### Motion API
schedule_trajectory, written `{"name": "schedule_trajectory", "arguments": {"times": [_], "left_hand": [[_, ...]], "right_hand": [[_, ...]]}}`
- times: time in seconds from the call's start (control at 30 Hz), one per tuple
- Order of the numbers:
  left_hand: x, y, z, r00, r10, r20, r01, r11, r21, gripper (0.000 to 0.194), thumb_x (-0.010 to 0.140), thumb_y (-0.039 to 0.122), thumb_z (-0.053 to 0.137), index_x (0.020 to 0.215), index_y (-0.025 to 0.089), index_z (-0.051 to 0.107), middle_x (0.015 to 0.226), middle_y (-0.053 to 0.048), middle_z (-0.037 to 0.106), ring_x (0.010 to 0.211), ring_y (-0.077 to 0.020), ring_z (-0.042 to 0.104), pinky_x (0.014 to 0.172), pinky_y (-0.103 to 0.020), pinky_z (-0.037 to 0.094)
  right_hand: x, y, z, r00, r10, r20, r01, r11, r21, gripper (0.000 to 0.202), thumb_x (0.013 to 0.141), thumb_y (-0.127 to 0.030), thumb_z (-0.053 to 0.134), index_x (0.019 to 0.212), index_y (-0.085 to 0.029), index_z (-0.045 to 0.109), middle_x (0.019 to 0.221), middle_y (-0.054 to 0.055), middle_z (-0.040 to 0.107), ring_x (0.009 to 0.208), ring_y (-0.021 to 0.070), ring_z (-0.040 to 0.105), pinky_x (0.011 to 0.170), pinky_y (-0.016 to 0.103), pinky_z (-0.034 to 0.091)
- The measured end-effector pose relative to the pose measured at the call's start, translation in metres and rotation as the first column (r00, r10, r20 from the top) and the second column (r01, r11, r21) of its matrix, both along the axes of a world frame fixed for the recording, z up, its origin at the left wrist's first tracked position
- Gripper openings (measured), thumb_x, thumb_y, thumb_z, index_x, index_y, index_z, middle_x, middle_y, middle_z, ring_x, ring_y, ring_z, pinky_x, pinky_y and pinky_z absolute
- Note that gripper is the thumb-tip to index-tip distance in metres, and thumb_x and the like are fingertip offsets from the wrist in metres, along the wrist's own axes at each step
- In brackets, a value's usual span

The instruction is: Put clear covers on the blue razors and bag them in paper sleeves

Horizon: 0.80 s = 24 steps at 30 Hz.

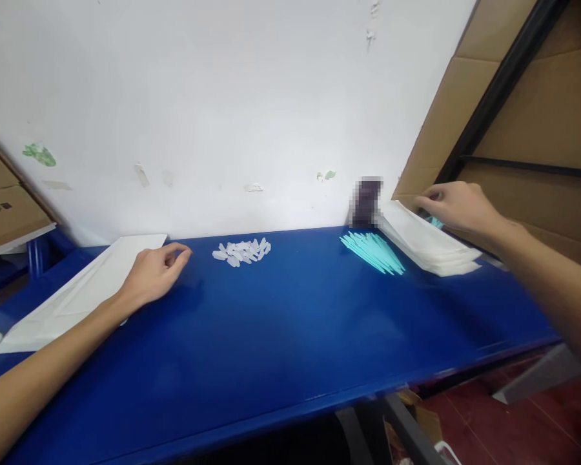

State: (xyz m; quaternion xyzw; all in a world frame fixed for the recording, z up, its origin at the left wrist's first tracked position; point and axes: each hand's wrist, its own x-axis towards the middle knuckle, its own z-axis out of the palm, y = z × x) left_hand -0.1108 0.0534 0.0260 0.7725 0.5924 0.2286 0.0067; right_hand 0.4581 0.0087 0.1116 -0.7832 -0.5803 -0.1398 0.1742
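Sticks [372, 252] suit a light pinch; left hand [151, 272] and right hand [458, 203] curl loosely, whether holding anything I cannot tell

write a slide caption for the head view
Left hand by white sheets, right hand near a white stack, small translucent pieces and turquoise sticks on a blue table.

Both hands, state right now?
Left hand: loosely curled, no held item visible; open or closed unclear.
Right hand: curled, grip unclear; can't tell if holding anything.
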Motion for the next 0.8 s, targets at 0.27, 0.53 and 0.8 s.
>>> {"name": "schedule_trajectory", "arguments": {"times": [0.27,0.53,0.8], "left_hand": [[0.009,-0.013,-0.015,0.987,-0.154,0.040,0.148,0.982,0.116,0.042,0.096,0.043,0.042,0.107,0.017,0.072,0.061,0.002,0.061,0.055,-0.0160,0.055,0.063,-0.027,0.042],[0.010,-0.010,-0.029,0.947,-0.319,-0.038,0.321,0.945,0.067,0.041,0.098,0.039,0.041,0.106,0.016,0.073,0.084,-0.005,0.075,0.064,-0.0170,0.063,0.067,-0.027,0.046],[0.010,-0.011,-0.032,0.935,-0.352,-0.033,0.354,0.935,0.037,0.040,0.098,0.039,0.040,0.104,0.017,0.073,0.082,-0.005,0.075,0.065,-0.0182,0.065,0.066,-0.028,0.047]], "right_hand": [[-0.059,0.054,-0.082,0.996,0.088,-0.023,-0.089,0.993,-0.076,0.038,0.094,-0.042,0.049,0.100,-0.018,0.078,0.103,0.016,0.076,0.093,0.0298,0.067,0.074,0.036,0.043],[-0.071,0.037,-0.092,0.995,0.031,-0.093,-0.025,0.998,0.065,0.044,0.091,-0.054,0.051,0.108,-0.022,0.076,0.102,0.012,0.077,0.101,0.0330,0.067,0.080,0.040,0.047],[-0.084,0.032,-0.098,0.992,0.107,0.069,-0.076,0.931,-0.357,0.040,0.088,-0.051,0.055,0.087,-0.015,0.072,0.099,0.023,0.071,0.091,0.0375,0.069,0.075,0.044,0.048]]}}
